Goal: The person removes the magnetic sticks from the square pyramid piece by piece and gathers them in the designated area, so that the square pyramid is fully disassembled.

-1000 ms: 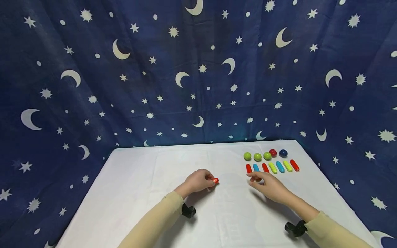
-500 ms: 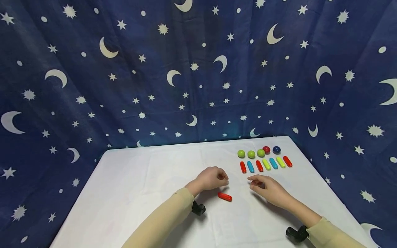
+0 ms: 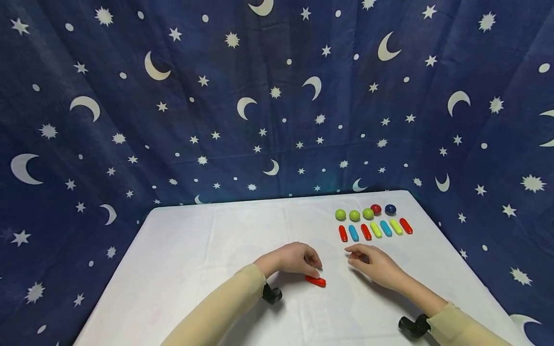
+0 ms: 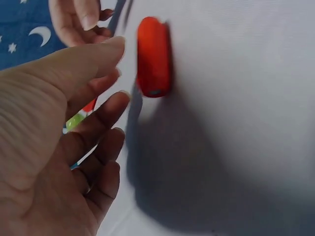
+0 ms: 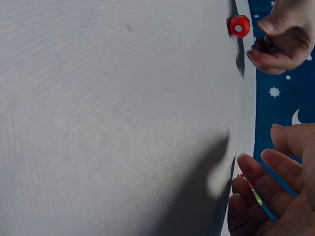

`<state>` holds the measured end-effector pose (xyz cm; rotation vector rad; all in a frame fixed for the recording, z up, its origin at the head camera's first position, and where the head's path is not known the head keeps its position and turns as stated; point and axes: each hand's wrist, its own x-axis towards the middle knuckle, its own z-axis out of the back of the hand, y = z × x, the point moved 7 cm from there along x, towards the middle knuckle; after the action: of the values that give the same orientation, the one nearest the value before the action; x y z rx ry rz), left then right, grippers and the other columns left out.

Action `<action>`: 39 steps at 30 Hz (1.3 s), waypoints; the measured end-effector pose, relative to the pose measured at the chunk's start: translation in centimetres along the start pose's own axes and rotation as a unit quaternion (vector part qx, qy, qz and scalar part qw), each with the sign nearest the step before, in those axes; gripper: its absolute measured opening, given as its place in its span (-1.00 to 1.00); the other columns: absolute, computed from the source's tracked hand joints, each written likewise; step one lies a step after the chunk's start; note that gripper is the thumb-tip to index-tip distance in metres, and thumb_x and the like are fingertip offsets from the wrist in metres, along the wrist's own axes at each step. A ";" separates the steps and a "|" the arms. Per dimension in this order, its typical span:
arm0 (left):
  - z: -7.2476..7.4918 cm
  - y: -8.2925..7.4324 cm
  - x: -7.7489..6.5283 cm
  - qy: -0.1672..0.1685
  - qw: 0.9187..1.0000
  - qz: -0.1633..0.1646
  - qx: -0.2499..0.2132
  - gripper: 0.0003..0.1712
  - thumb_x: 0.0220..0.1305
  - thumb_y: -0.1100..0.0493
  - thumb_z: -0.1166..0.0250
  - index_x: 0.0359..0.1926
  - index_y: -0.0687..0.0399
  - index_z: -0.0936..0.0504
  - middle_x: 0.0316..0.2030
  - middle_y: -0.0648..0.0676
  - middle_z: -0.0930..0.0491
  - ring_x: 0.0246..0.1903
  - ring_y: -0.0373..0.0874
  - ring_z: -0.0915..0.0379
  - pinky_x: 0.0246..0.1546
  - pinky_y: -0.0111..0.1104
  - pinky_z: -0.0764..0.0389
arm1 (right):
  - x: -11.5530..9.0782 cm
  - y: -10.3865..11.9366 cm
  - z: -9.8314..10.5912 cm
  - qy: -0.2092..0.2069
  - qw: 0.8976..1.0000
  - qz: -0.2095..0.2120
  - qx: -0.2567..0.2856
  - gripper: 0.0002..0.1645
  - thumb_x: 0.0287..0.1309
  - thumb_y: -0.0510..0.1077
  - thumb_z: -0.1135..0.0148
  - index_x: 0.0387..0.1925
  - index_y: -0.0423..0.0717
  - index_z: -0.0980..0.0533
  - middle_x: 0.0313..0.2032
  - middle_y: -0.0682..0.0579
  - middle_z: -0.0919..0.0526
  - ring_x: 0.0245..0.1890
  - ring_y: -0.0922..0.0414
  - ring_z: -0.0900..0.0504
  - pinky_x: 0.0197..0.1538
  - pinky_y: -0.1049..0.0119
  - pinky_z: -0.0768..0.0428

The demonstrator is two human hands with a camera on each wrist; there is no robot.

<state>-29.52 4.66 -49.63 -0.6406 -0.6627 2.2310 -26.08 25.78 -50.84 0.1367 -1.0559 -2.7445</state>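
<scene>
A short red stick with rounded ends (image 3: 315,281) lies on the white table, in front of my left hand (image 3: 296,258). In the left wrist view, the left hand's thumb and loosely bent fingers stand apart with nothing between them, and the red stick (image 4: 154,58) shows just beyond the thumb tip. My right hand (image 3: 375,265) hovers at the right, its fingers loosely bent and holding nothing. Behind it runs a row of similar sticks, among them a red one (image 3: 343,233), a blue one (image 3: 353,233) and a yellow-green one (image 3: 376,229).
Beyond the sticks sit several balls, including a green ball (image 3: 340,215), a red ball (image 3: 375,209) and a dark blue ball (image 3: 390,209). A dark blue curtain (image 3: 195,120) with moons and stars hangs around the white-covered table (image 3: 182,250).
The left hand held the red stick a second ago and has let it go on the table. That hand then came back down close to the stick. The right hand stays nearly still.
</scene>
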 end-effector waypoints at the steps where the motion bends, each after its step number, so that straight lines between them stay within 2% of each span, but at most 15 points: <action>1: -0.2 -0.2 0.0 0.004 1.000 -0.005 0.022 -0.86 0.24 0.02 -0.51 -0.18 -0.19 -0.78 -0.38 -0.29 -0.60 -0.32 -0.39 -0.44 -0.18 -0.47 -0.47 | -0.1 -0.1 0.1 -0.002 1.000 -0.001 -0.001 -0.59 0.37 -0.02 -0.32 0.18 -0.02 -0.60 -0.17 0.24 -0.65 -0.17 0.21 -0.56 -0.02 0.22 -0.58; 4: -0.7 -0.7 -0.1 0.005 0.996 -0.016 0.093 -0.88 0.21 -0.04 -0.53 -0.25 -0.27 -0.77 -0.44 -0.33 -0.56 -0.37 -0.42 -0.41 -0.25 -0.50 -0.43 | -0.3 -0.3 0.2 -0.007 1.000 -0.003 -0.003 -0.60 0.37 -0.01 -0.33 0.18 -0.01 -0.61 -0.19 0.23 -0.64 -0.18 0.20 -0.55 -0.04 0.25 -0.58; 7: -0.8 -1.4 -0.1 -0.001 0.987 -0.020 0.161 -0.86 0.16 -0.09 -0.55 -0.35 -0.33 -0.72 -0.49 -0.33 -0.52 -0.41 -0.41 -0.37 -0.32 -0.48 -0.39 | -0.6 -0.5 0.4 -0.012 1.000 -0.009 0.003 -0.60 0.37 -0.01 -0.34 0.17 0.00 -0.61 -0.21 0.22 -0.63 -0.21 0.18 -0.54 -0.08 0.29 -0.57; 10: -0.9 -2.1 -0.1 -0.002 0.978 -0.015 0.206 -0.82 0.15 -0.11 -0.55 -0.41 -0.33 -0.68 -0.53 -0.33 -0.51 -0.44 -0.39 -0.35 -0.35 -0.46 -0.37 | -0.9 -0.7 0.5 -0.014 1.000 -0.020 0.014 -0.60 0.36 0.00 -0.34 0.17 0.00 -0.61 -0.23 0.20 -0.62 -0.23 0.16 -0.53 -0.14 0.32 -0.55; 12: -0.8 -2.3 0.1 -0.005 0.977 -0.004 0.214 -0.82 0.18 -0.11 -0.52 -0.41 -0.31 -0.67 -0.52 -0.32 -0.50 -0.45 -0.37 -0.35 -0.36 -0.44 -0.37 | -1.2 -0.7 0.6 -0.014 0.999 -0.025 0.019 -0.59 0.37 0.00 -0.33 0.18 -0.01 -0.61 -0.24 0.18 -0.61 -0.24 0.15 -0.52 -0.17 0.33 -0.54; 14: -0.4 -2.1 0.6 -0.016 0.981 0.017 0.192 -0.82 0.21 -0.08 -0.49 -0.42 -0.26 -0.66 -0.52 -0.28 -0.51 -0.46 -0.34 -0.36 -0.39 -0.42 -0.38 | -1.4 -0.8 0.7 -0.016 0.999 -0.030 0.021 -0.60 0.38 0.01 -0.32 0.16 -0.01 -0.62 -0.24 0.18 -0.61 -0.24 0.15 -0.52 -0.17 0.32 -0.54; 15: -0.2 -1.8 1.0 -0.023 0.986 0.033 0.164 -0.83 0.24 -0.07 -0.47 -0.42 -0.24 -0.66 -0.52 -0.26 -0.52 -0.47 -0.33 -0.37 -0.40 -0.42 -0.38 | -1.4 -0.9 0.8 -0.018 0.999 -0.033 0.022 -0.62 0.38 0.02 -0.31 0.14 -0.01 -0.62 -0.24 0.18 -0.62 -0.24 0.14 -0.52 -0.18 0.32 -0.53; 17: 0.5 -1.2 1.9 -0.050 0.993 0.069 0.086 -0.82 0.27 -0.03 -0.44 -0.41 -0.15 -0.66 -0.51 -0.18 -0.54 -0.48 -0.29 -0.37 -0.43 -0.40 -0.38 | -1.5 -1.1 0.8 -0.022 0.999 -0.039 0.027 -0.66 0.40 0.03 -0.29 0.10 0.00 -0.63 -0.25 0.17 -0.62 -0.25 0.14 -0.52 -0.19 0.31 -0.53; 18: 0.8 -0.8 2.4 -0.066 0.993 0.088 0.041 -0.80 0.28 -0.02 -0.43 -0.42 -0.10 -0.65 -0.51 -0.14 -0.56 -0.49 -0.26 -0.37 -0.45 -0.40 -0.37 | -1.6 -1.2 0.9 -0.026 0.998 -0.042 0.030 -0.68 0.40 0.03 -0.29 0.07 0.00 -0.64 -0.24 0.18 -0.63 -0.25 0.14 -0.52 -0.18 0.30 -0.54; 19: 1.2 -0.5 2.9 -0.083 0.991 0.108 -0.003 -0.78 0.29 -0.01 -0.42 -0.42 -0.06 -0.65 -0.51 -0.10 -0.57 -0.50 -0.24 -0.37 -0.46 -0.39 -0.36 | -1.6 -1.3 0.9 -0.030 0.998 -0.045 0.035 -0.71 0.41 0.03 -0.28 0.04 0.00 -0.65 -0.24 0.17 -0.64 -0.24 0.14 -0.53 -0.17 0.30 -0.54; 21: 1.8 0.0 3.7 -0.117 0.981 0.141 -0.069 -0.75 0.30 -0.01 -0.42 -0.41 0.01 -0.64 -0.50 -0.05 -0.58 -0.51 -0.20 -0.37 -0.47 -0.39 -0.35 | -1.6 -1.5 0.9 -0.037 0.997 -0.050 0.044 -0.74 0.42 0.01 -0.27 0.00 0.00 -0.65 -0.24 0.17 -0.65 -0.25 0.14 -0.54 -0.18 0.30 -0.54; 23: 2.2 0.3 4.4 -0.142 0.971 0.166 -0.099 -0.72 0.30 -0.01 -0.42 -0.41 0.06 -0.63 -0.49 -0.01 -0.57 -0.51 -0.17 -0.37 -0.47 -0.37 -0.35 | -1.5 -1.6 0.8 -0.041 0.997 -0.051 0.048 -0.76 0.42 0.00 -0.27 0.00 0.01 -0.65 -0.24 0.18 -0.66 -0.24 0.15 -0.55 -0.17 0.31 -0.55; 25: 2.4 0.4 5.0 -0.158 0.965 0.186 -0.099 -0.70 0.29 -0.01 -0.43 -0.40 0.08 -0.61 -0.48 0.00 -0.56 -0.49 -0.15 -0.38 -0.44 -0.36 -0.37 | -1.5 -1.6 0.6 -0.044 0.996 -0.049 0.052 -0.76 0.42 -0.01 -0.28 0.00 0.01 -0.65 -0.24 0.18 -0.66 -0.24 0.15 -0.55 -0.16 0.31 -0.55; 31: 2.5 0.3 6.6 -0.169 0.957 0.226 -0.060 -0.70 0.28 0.01 -0.43 -0.37 0.12 -0.58 -0.44 0.01 -0.52 -0.43 -0.11 -0.39 -0.36 -0.32 -0.43 | -1.7 -1.7 0.3 -0.044 0.996 -0.056 0.062 -0.73 0.40 0.00 -0.29 0.03 0.00 -0.65 -0.26 0.18 -0.65 -0.26 0.15 -0.55 -0.19 0.30 -0.54; 39: 2.2 -0.2 8.3 -0.188 0.954 0.232 -0.042 -0.67 0.31 -0.01 -0.39 -0.32 0.17 -0.55 -0.44 0.03 -0.49 -0.43 -0.10 -0.39 -0.32 -0.33 -0.45 | -2.0 -2.3 0.3 -0.058 0.994 -0.065 0.060 -0.76 0.39 -0.01 -0.31 0.01 0.04 -0.66 -0.27 0.20 -0.66 -0.27 0.17 -0.57 -0.16 0.30 -0.55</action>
<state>-35.95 10.33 -49.90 -0.4447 -0.8682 2.8159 -24.53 28.01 -52.14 0.0668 -1.2855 -2.8329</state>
